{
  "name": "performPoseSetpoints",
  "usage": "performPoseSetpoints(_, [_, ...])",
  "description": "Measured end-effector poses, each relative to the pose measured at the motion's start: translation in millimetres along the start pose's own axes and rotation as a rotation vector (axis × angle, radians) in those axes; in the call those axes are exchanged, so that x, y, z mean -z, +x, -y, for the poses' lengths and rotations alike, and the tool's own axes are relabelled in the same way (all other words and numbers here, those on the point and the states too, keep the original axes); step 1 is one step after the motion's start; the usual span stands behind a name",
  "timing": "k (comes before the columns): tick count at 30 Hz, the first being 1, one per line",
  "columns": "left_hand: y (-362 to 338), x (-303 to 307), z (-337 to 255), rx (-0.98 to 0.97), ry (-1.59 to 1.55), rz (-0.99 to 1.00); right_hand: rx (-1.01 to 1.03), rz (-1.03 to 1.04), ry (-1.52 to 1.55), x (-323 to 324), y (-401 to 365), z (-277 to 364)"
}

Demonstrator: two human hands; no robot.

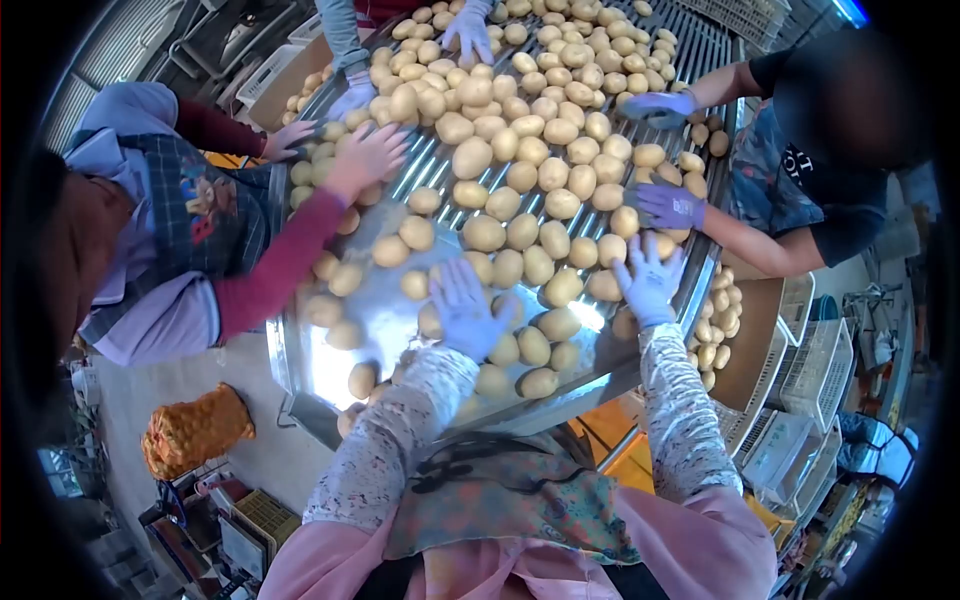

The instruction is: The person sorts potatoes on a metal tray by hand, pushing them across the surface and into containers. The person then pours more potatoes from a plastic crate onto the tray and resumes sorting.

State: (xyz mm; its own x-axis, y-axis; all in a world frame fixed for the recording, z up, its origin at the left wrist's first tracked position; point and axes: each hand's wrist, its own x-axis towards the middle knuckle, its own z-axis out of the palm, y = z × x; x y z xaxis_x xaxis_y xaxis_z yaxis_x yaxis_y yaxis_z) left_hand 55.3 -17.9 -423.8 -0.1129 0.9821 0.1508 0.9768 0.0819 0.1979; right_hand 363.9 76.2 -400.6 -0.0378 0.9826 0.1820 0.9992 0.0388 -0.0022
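Both of my hands wear pale lavender gloves over a metal sorting table [370, 290] covered with potatoes [540, 235]. My left hand [467, 310] lies spread on the lower middle of the table, among potatoes, its fingers apart and pointing away from me. Further right, near the table's right edge, my right hand [650, 283] is spread too, with its fingertips beside potatoes. Neither hand is wrapped round a potato. Metal rollers [405, 180] show between the potatoes further up.
At the left, a co-worker in a checked apron [190, 190] reaches over the table. Another in black [800, 160] works at the right; gloved hands [470, 30] reach in at the top. Crates [810, 370] stand at the right, and a potato sack [198, 430] lies on the floor.
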Motion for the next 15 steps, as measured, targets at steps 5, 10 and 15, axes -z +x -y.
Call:
performPoseSetpoints(5, [-112,42,30,-0.462,-0.232,0.130,0.220,0.054,0.115,40,-26,25])
performPoseSetpoints(10, [-169,70,87,-0.202,-0.143,0.143,0.179,0.250,0.176,47,-33,60])
performPoseSetpoints(15, [-136,52,41,-0.121,-0.226,0.026,-0.024,0.334,0.173,35,-24,57])
